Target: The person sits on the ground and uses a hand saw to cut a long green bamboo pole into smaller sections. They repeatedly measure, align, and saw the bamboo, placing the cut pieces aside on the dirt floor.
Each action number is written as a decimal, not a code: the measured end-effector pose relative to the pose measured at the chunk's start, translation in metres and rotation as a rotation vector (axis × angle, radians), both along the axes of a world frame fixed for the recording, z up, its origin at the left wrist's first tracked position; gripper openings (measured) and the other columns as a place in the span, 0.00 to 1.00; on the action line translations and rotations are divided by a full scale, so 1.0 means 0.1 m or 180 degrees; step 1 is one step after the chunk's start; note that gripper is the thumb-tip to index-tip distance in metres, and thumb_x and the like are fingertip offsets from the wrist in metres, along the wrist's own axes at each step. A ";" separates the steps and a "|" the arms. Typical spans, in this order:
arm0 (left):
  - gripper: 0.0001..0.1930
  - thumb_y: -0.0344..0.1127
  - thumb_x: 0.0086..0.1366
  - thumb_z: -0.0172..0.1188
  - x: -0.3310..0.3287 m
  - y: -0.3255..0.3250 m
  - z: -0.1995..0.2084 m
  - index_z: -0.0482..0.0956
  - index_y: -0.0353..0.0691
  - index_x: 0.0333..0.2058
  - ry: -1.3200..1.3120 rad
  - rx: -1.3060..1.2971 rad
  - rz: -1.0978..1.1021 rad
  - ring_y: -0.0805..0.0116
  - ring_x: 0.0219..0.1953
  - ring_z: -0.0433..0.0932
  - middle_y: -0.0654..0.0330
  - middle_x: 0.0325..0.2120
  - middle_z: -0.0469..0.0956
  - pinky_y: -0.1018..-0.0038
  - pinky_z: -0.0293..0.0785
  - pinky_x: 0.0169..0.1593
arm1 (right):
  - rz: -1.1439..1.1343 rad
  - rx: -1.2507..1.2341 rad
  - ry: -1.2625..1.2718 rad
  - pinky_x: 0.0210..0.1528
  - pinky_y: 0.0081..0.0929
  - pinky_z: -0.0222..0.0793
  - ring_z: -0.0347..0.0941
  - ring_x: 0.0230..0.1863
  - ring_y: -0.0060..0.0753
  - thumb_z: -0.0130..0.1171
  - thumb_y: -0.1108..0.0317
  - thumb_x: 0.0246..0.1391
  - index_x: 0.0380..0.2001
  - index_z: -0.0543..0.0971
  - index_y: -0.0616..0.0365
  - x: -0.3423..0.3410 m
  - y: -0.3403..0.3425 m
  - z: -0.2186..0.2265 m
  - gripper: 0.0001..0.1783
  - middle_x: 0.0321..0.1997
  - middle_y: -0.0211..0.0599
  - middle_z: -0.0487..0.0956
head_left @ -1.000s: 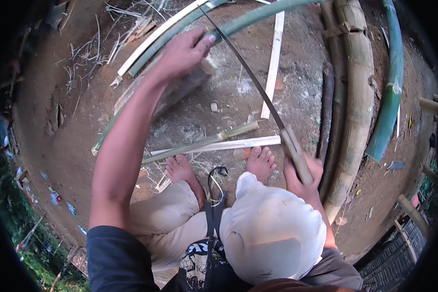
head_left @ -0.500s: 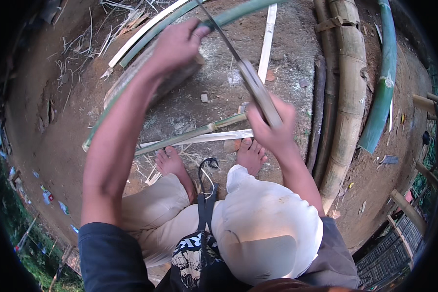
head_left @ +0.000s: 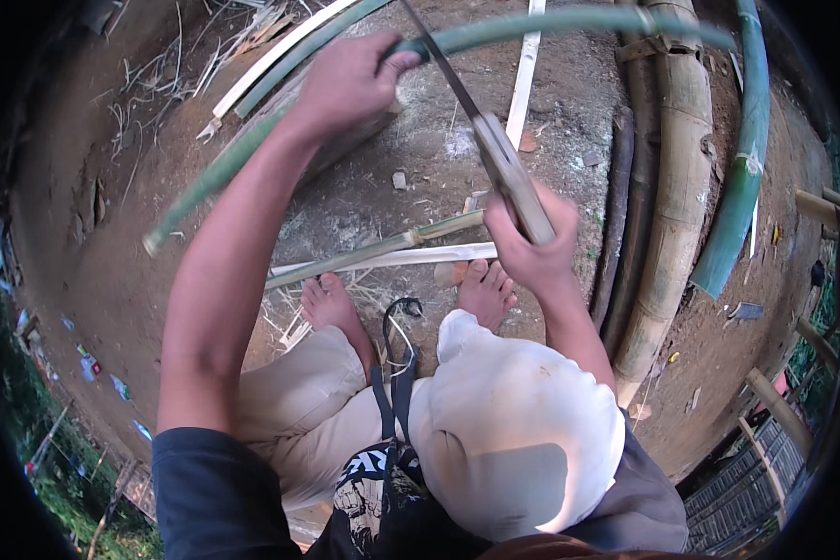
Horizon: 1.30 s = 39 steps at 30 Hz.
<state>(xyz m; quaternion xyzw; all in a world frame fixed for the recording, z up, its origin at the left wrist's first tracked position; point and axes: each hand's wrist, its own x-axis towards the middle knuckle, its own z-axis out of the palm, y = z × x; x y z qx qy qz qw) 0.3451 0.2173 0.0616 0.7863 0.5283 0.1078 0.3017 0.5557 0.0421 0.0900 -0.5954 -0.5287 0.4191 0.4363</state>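
A long green bamboo strip [head_left: 541,25] arches across the far side of the view, its right part blurred by motion. My left hand [head_left: 350,84] is closed round it left of its middle. My right hand [head_left: 537,238] grips the wooden handle of a machete [head_left: 513,177]. The dark blade slants up and leftward, crossing the strip just right of my left hand; whether its edge touches the strip I cannot tell. Under my left wrist lies a log [head_left: 345,145], partly hidden by my arm.
A thin bamboo pole [head_left: 373,250] and a pale split strip [head_left: 448,253] lie before my bare feet. Thick bamboo poles [head_left: 674,187] and a green half-culm [head_left: 751,140] lie to the right. Shavings [head_left: 173,75] and more split strips [head_left: 280,51] are at far left.
The green strip has tilted: its right end has come down into view, and its left end has risen slightly. My hands keep their holds, with the machete shifted slightly right and nearer.
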 end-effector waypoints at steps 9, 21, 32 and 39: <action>0.16 0.47 0.70 0.57 -0.06 0.19 0.00 0.77 0.39 0.40 -0.0204 -0.0242 0.0184 0.52 0.32 0.77 0.50 0.26 0.78 0.56 0.68 0.39 | -0.0358 0.0196 -0.0618 0.20 0.22 0.67 0.74 0.16 0.21 0.63 0.79 0.47 0.29 0.82 0.66 0.11 -0.48 -0.02 0.03 0.15 0.33 0.75; 0.16 0.48 0.75 0.53 -0.12 0.15 0.04 0.73 0.39 0.37 -0.0692 -0.0932 0.0073 0.74 0.30 0.68 0.65 0.26 0.72 0.74 0.64 0.36 | -0.0510 0.0448 -0.0057 0.18 0.25 0.64 0.73 0.14 0.20 0.64 0.77 0.51 0.23 0.78 0.63 -0.01 -0.39 -0.08 0.05 0.13 0.32 0.73; 0.14 0.37 0.59 0.66 -0.02 0.03 0.06 0.71 0.36 0.36 -0.0047 0.0365 -0.0180 0.40 0.33 0.78 0.44 0.28 0.79 0.52 0.72 0.38 | -0.0434 0.0520 0.0061 0.18 0.24 0.62 0.70 0.13 0.19 0.62 0.78 0.52 0.22 0.77 0.62 -0.10 -0.49 -0.23 0.06 0.13 0.29 0.73; 0.15 0.33 0.60 0.62 0.02 0.00 0.23 0.68 0.34 0.40 0.0721 0.0728 -0.0517 0.38 0.39 0.76 0.41 0.34 0.78 0.49 0.70 0.44 | -0.0386 0.0657 0.0061 0.18 0.26 0.63 0.72 0.13 0.22 0.62 0.78 0.52 0.23 0.78 0.63 -0.08 -0.44 -0.20 0.05 0.13 0.32 0.73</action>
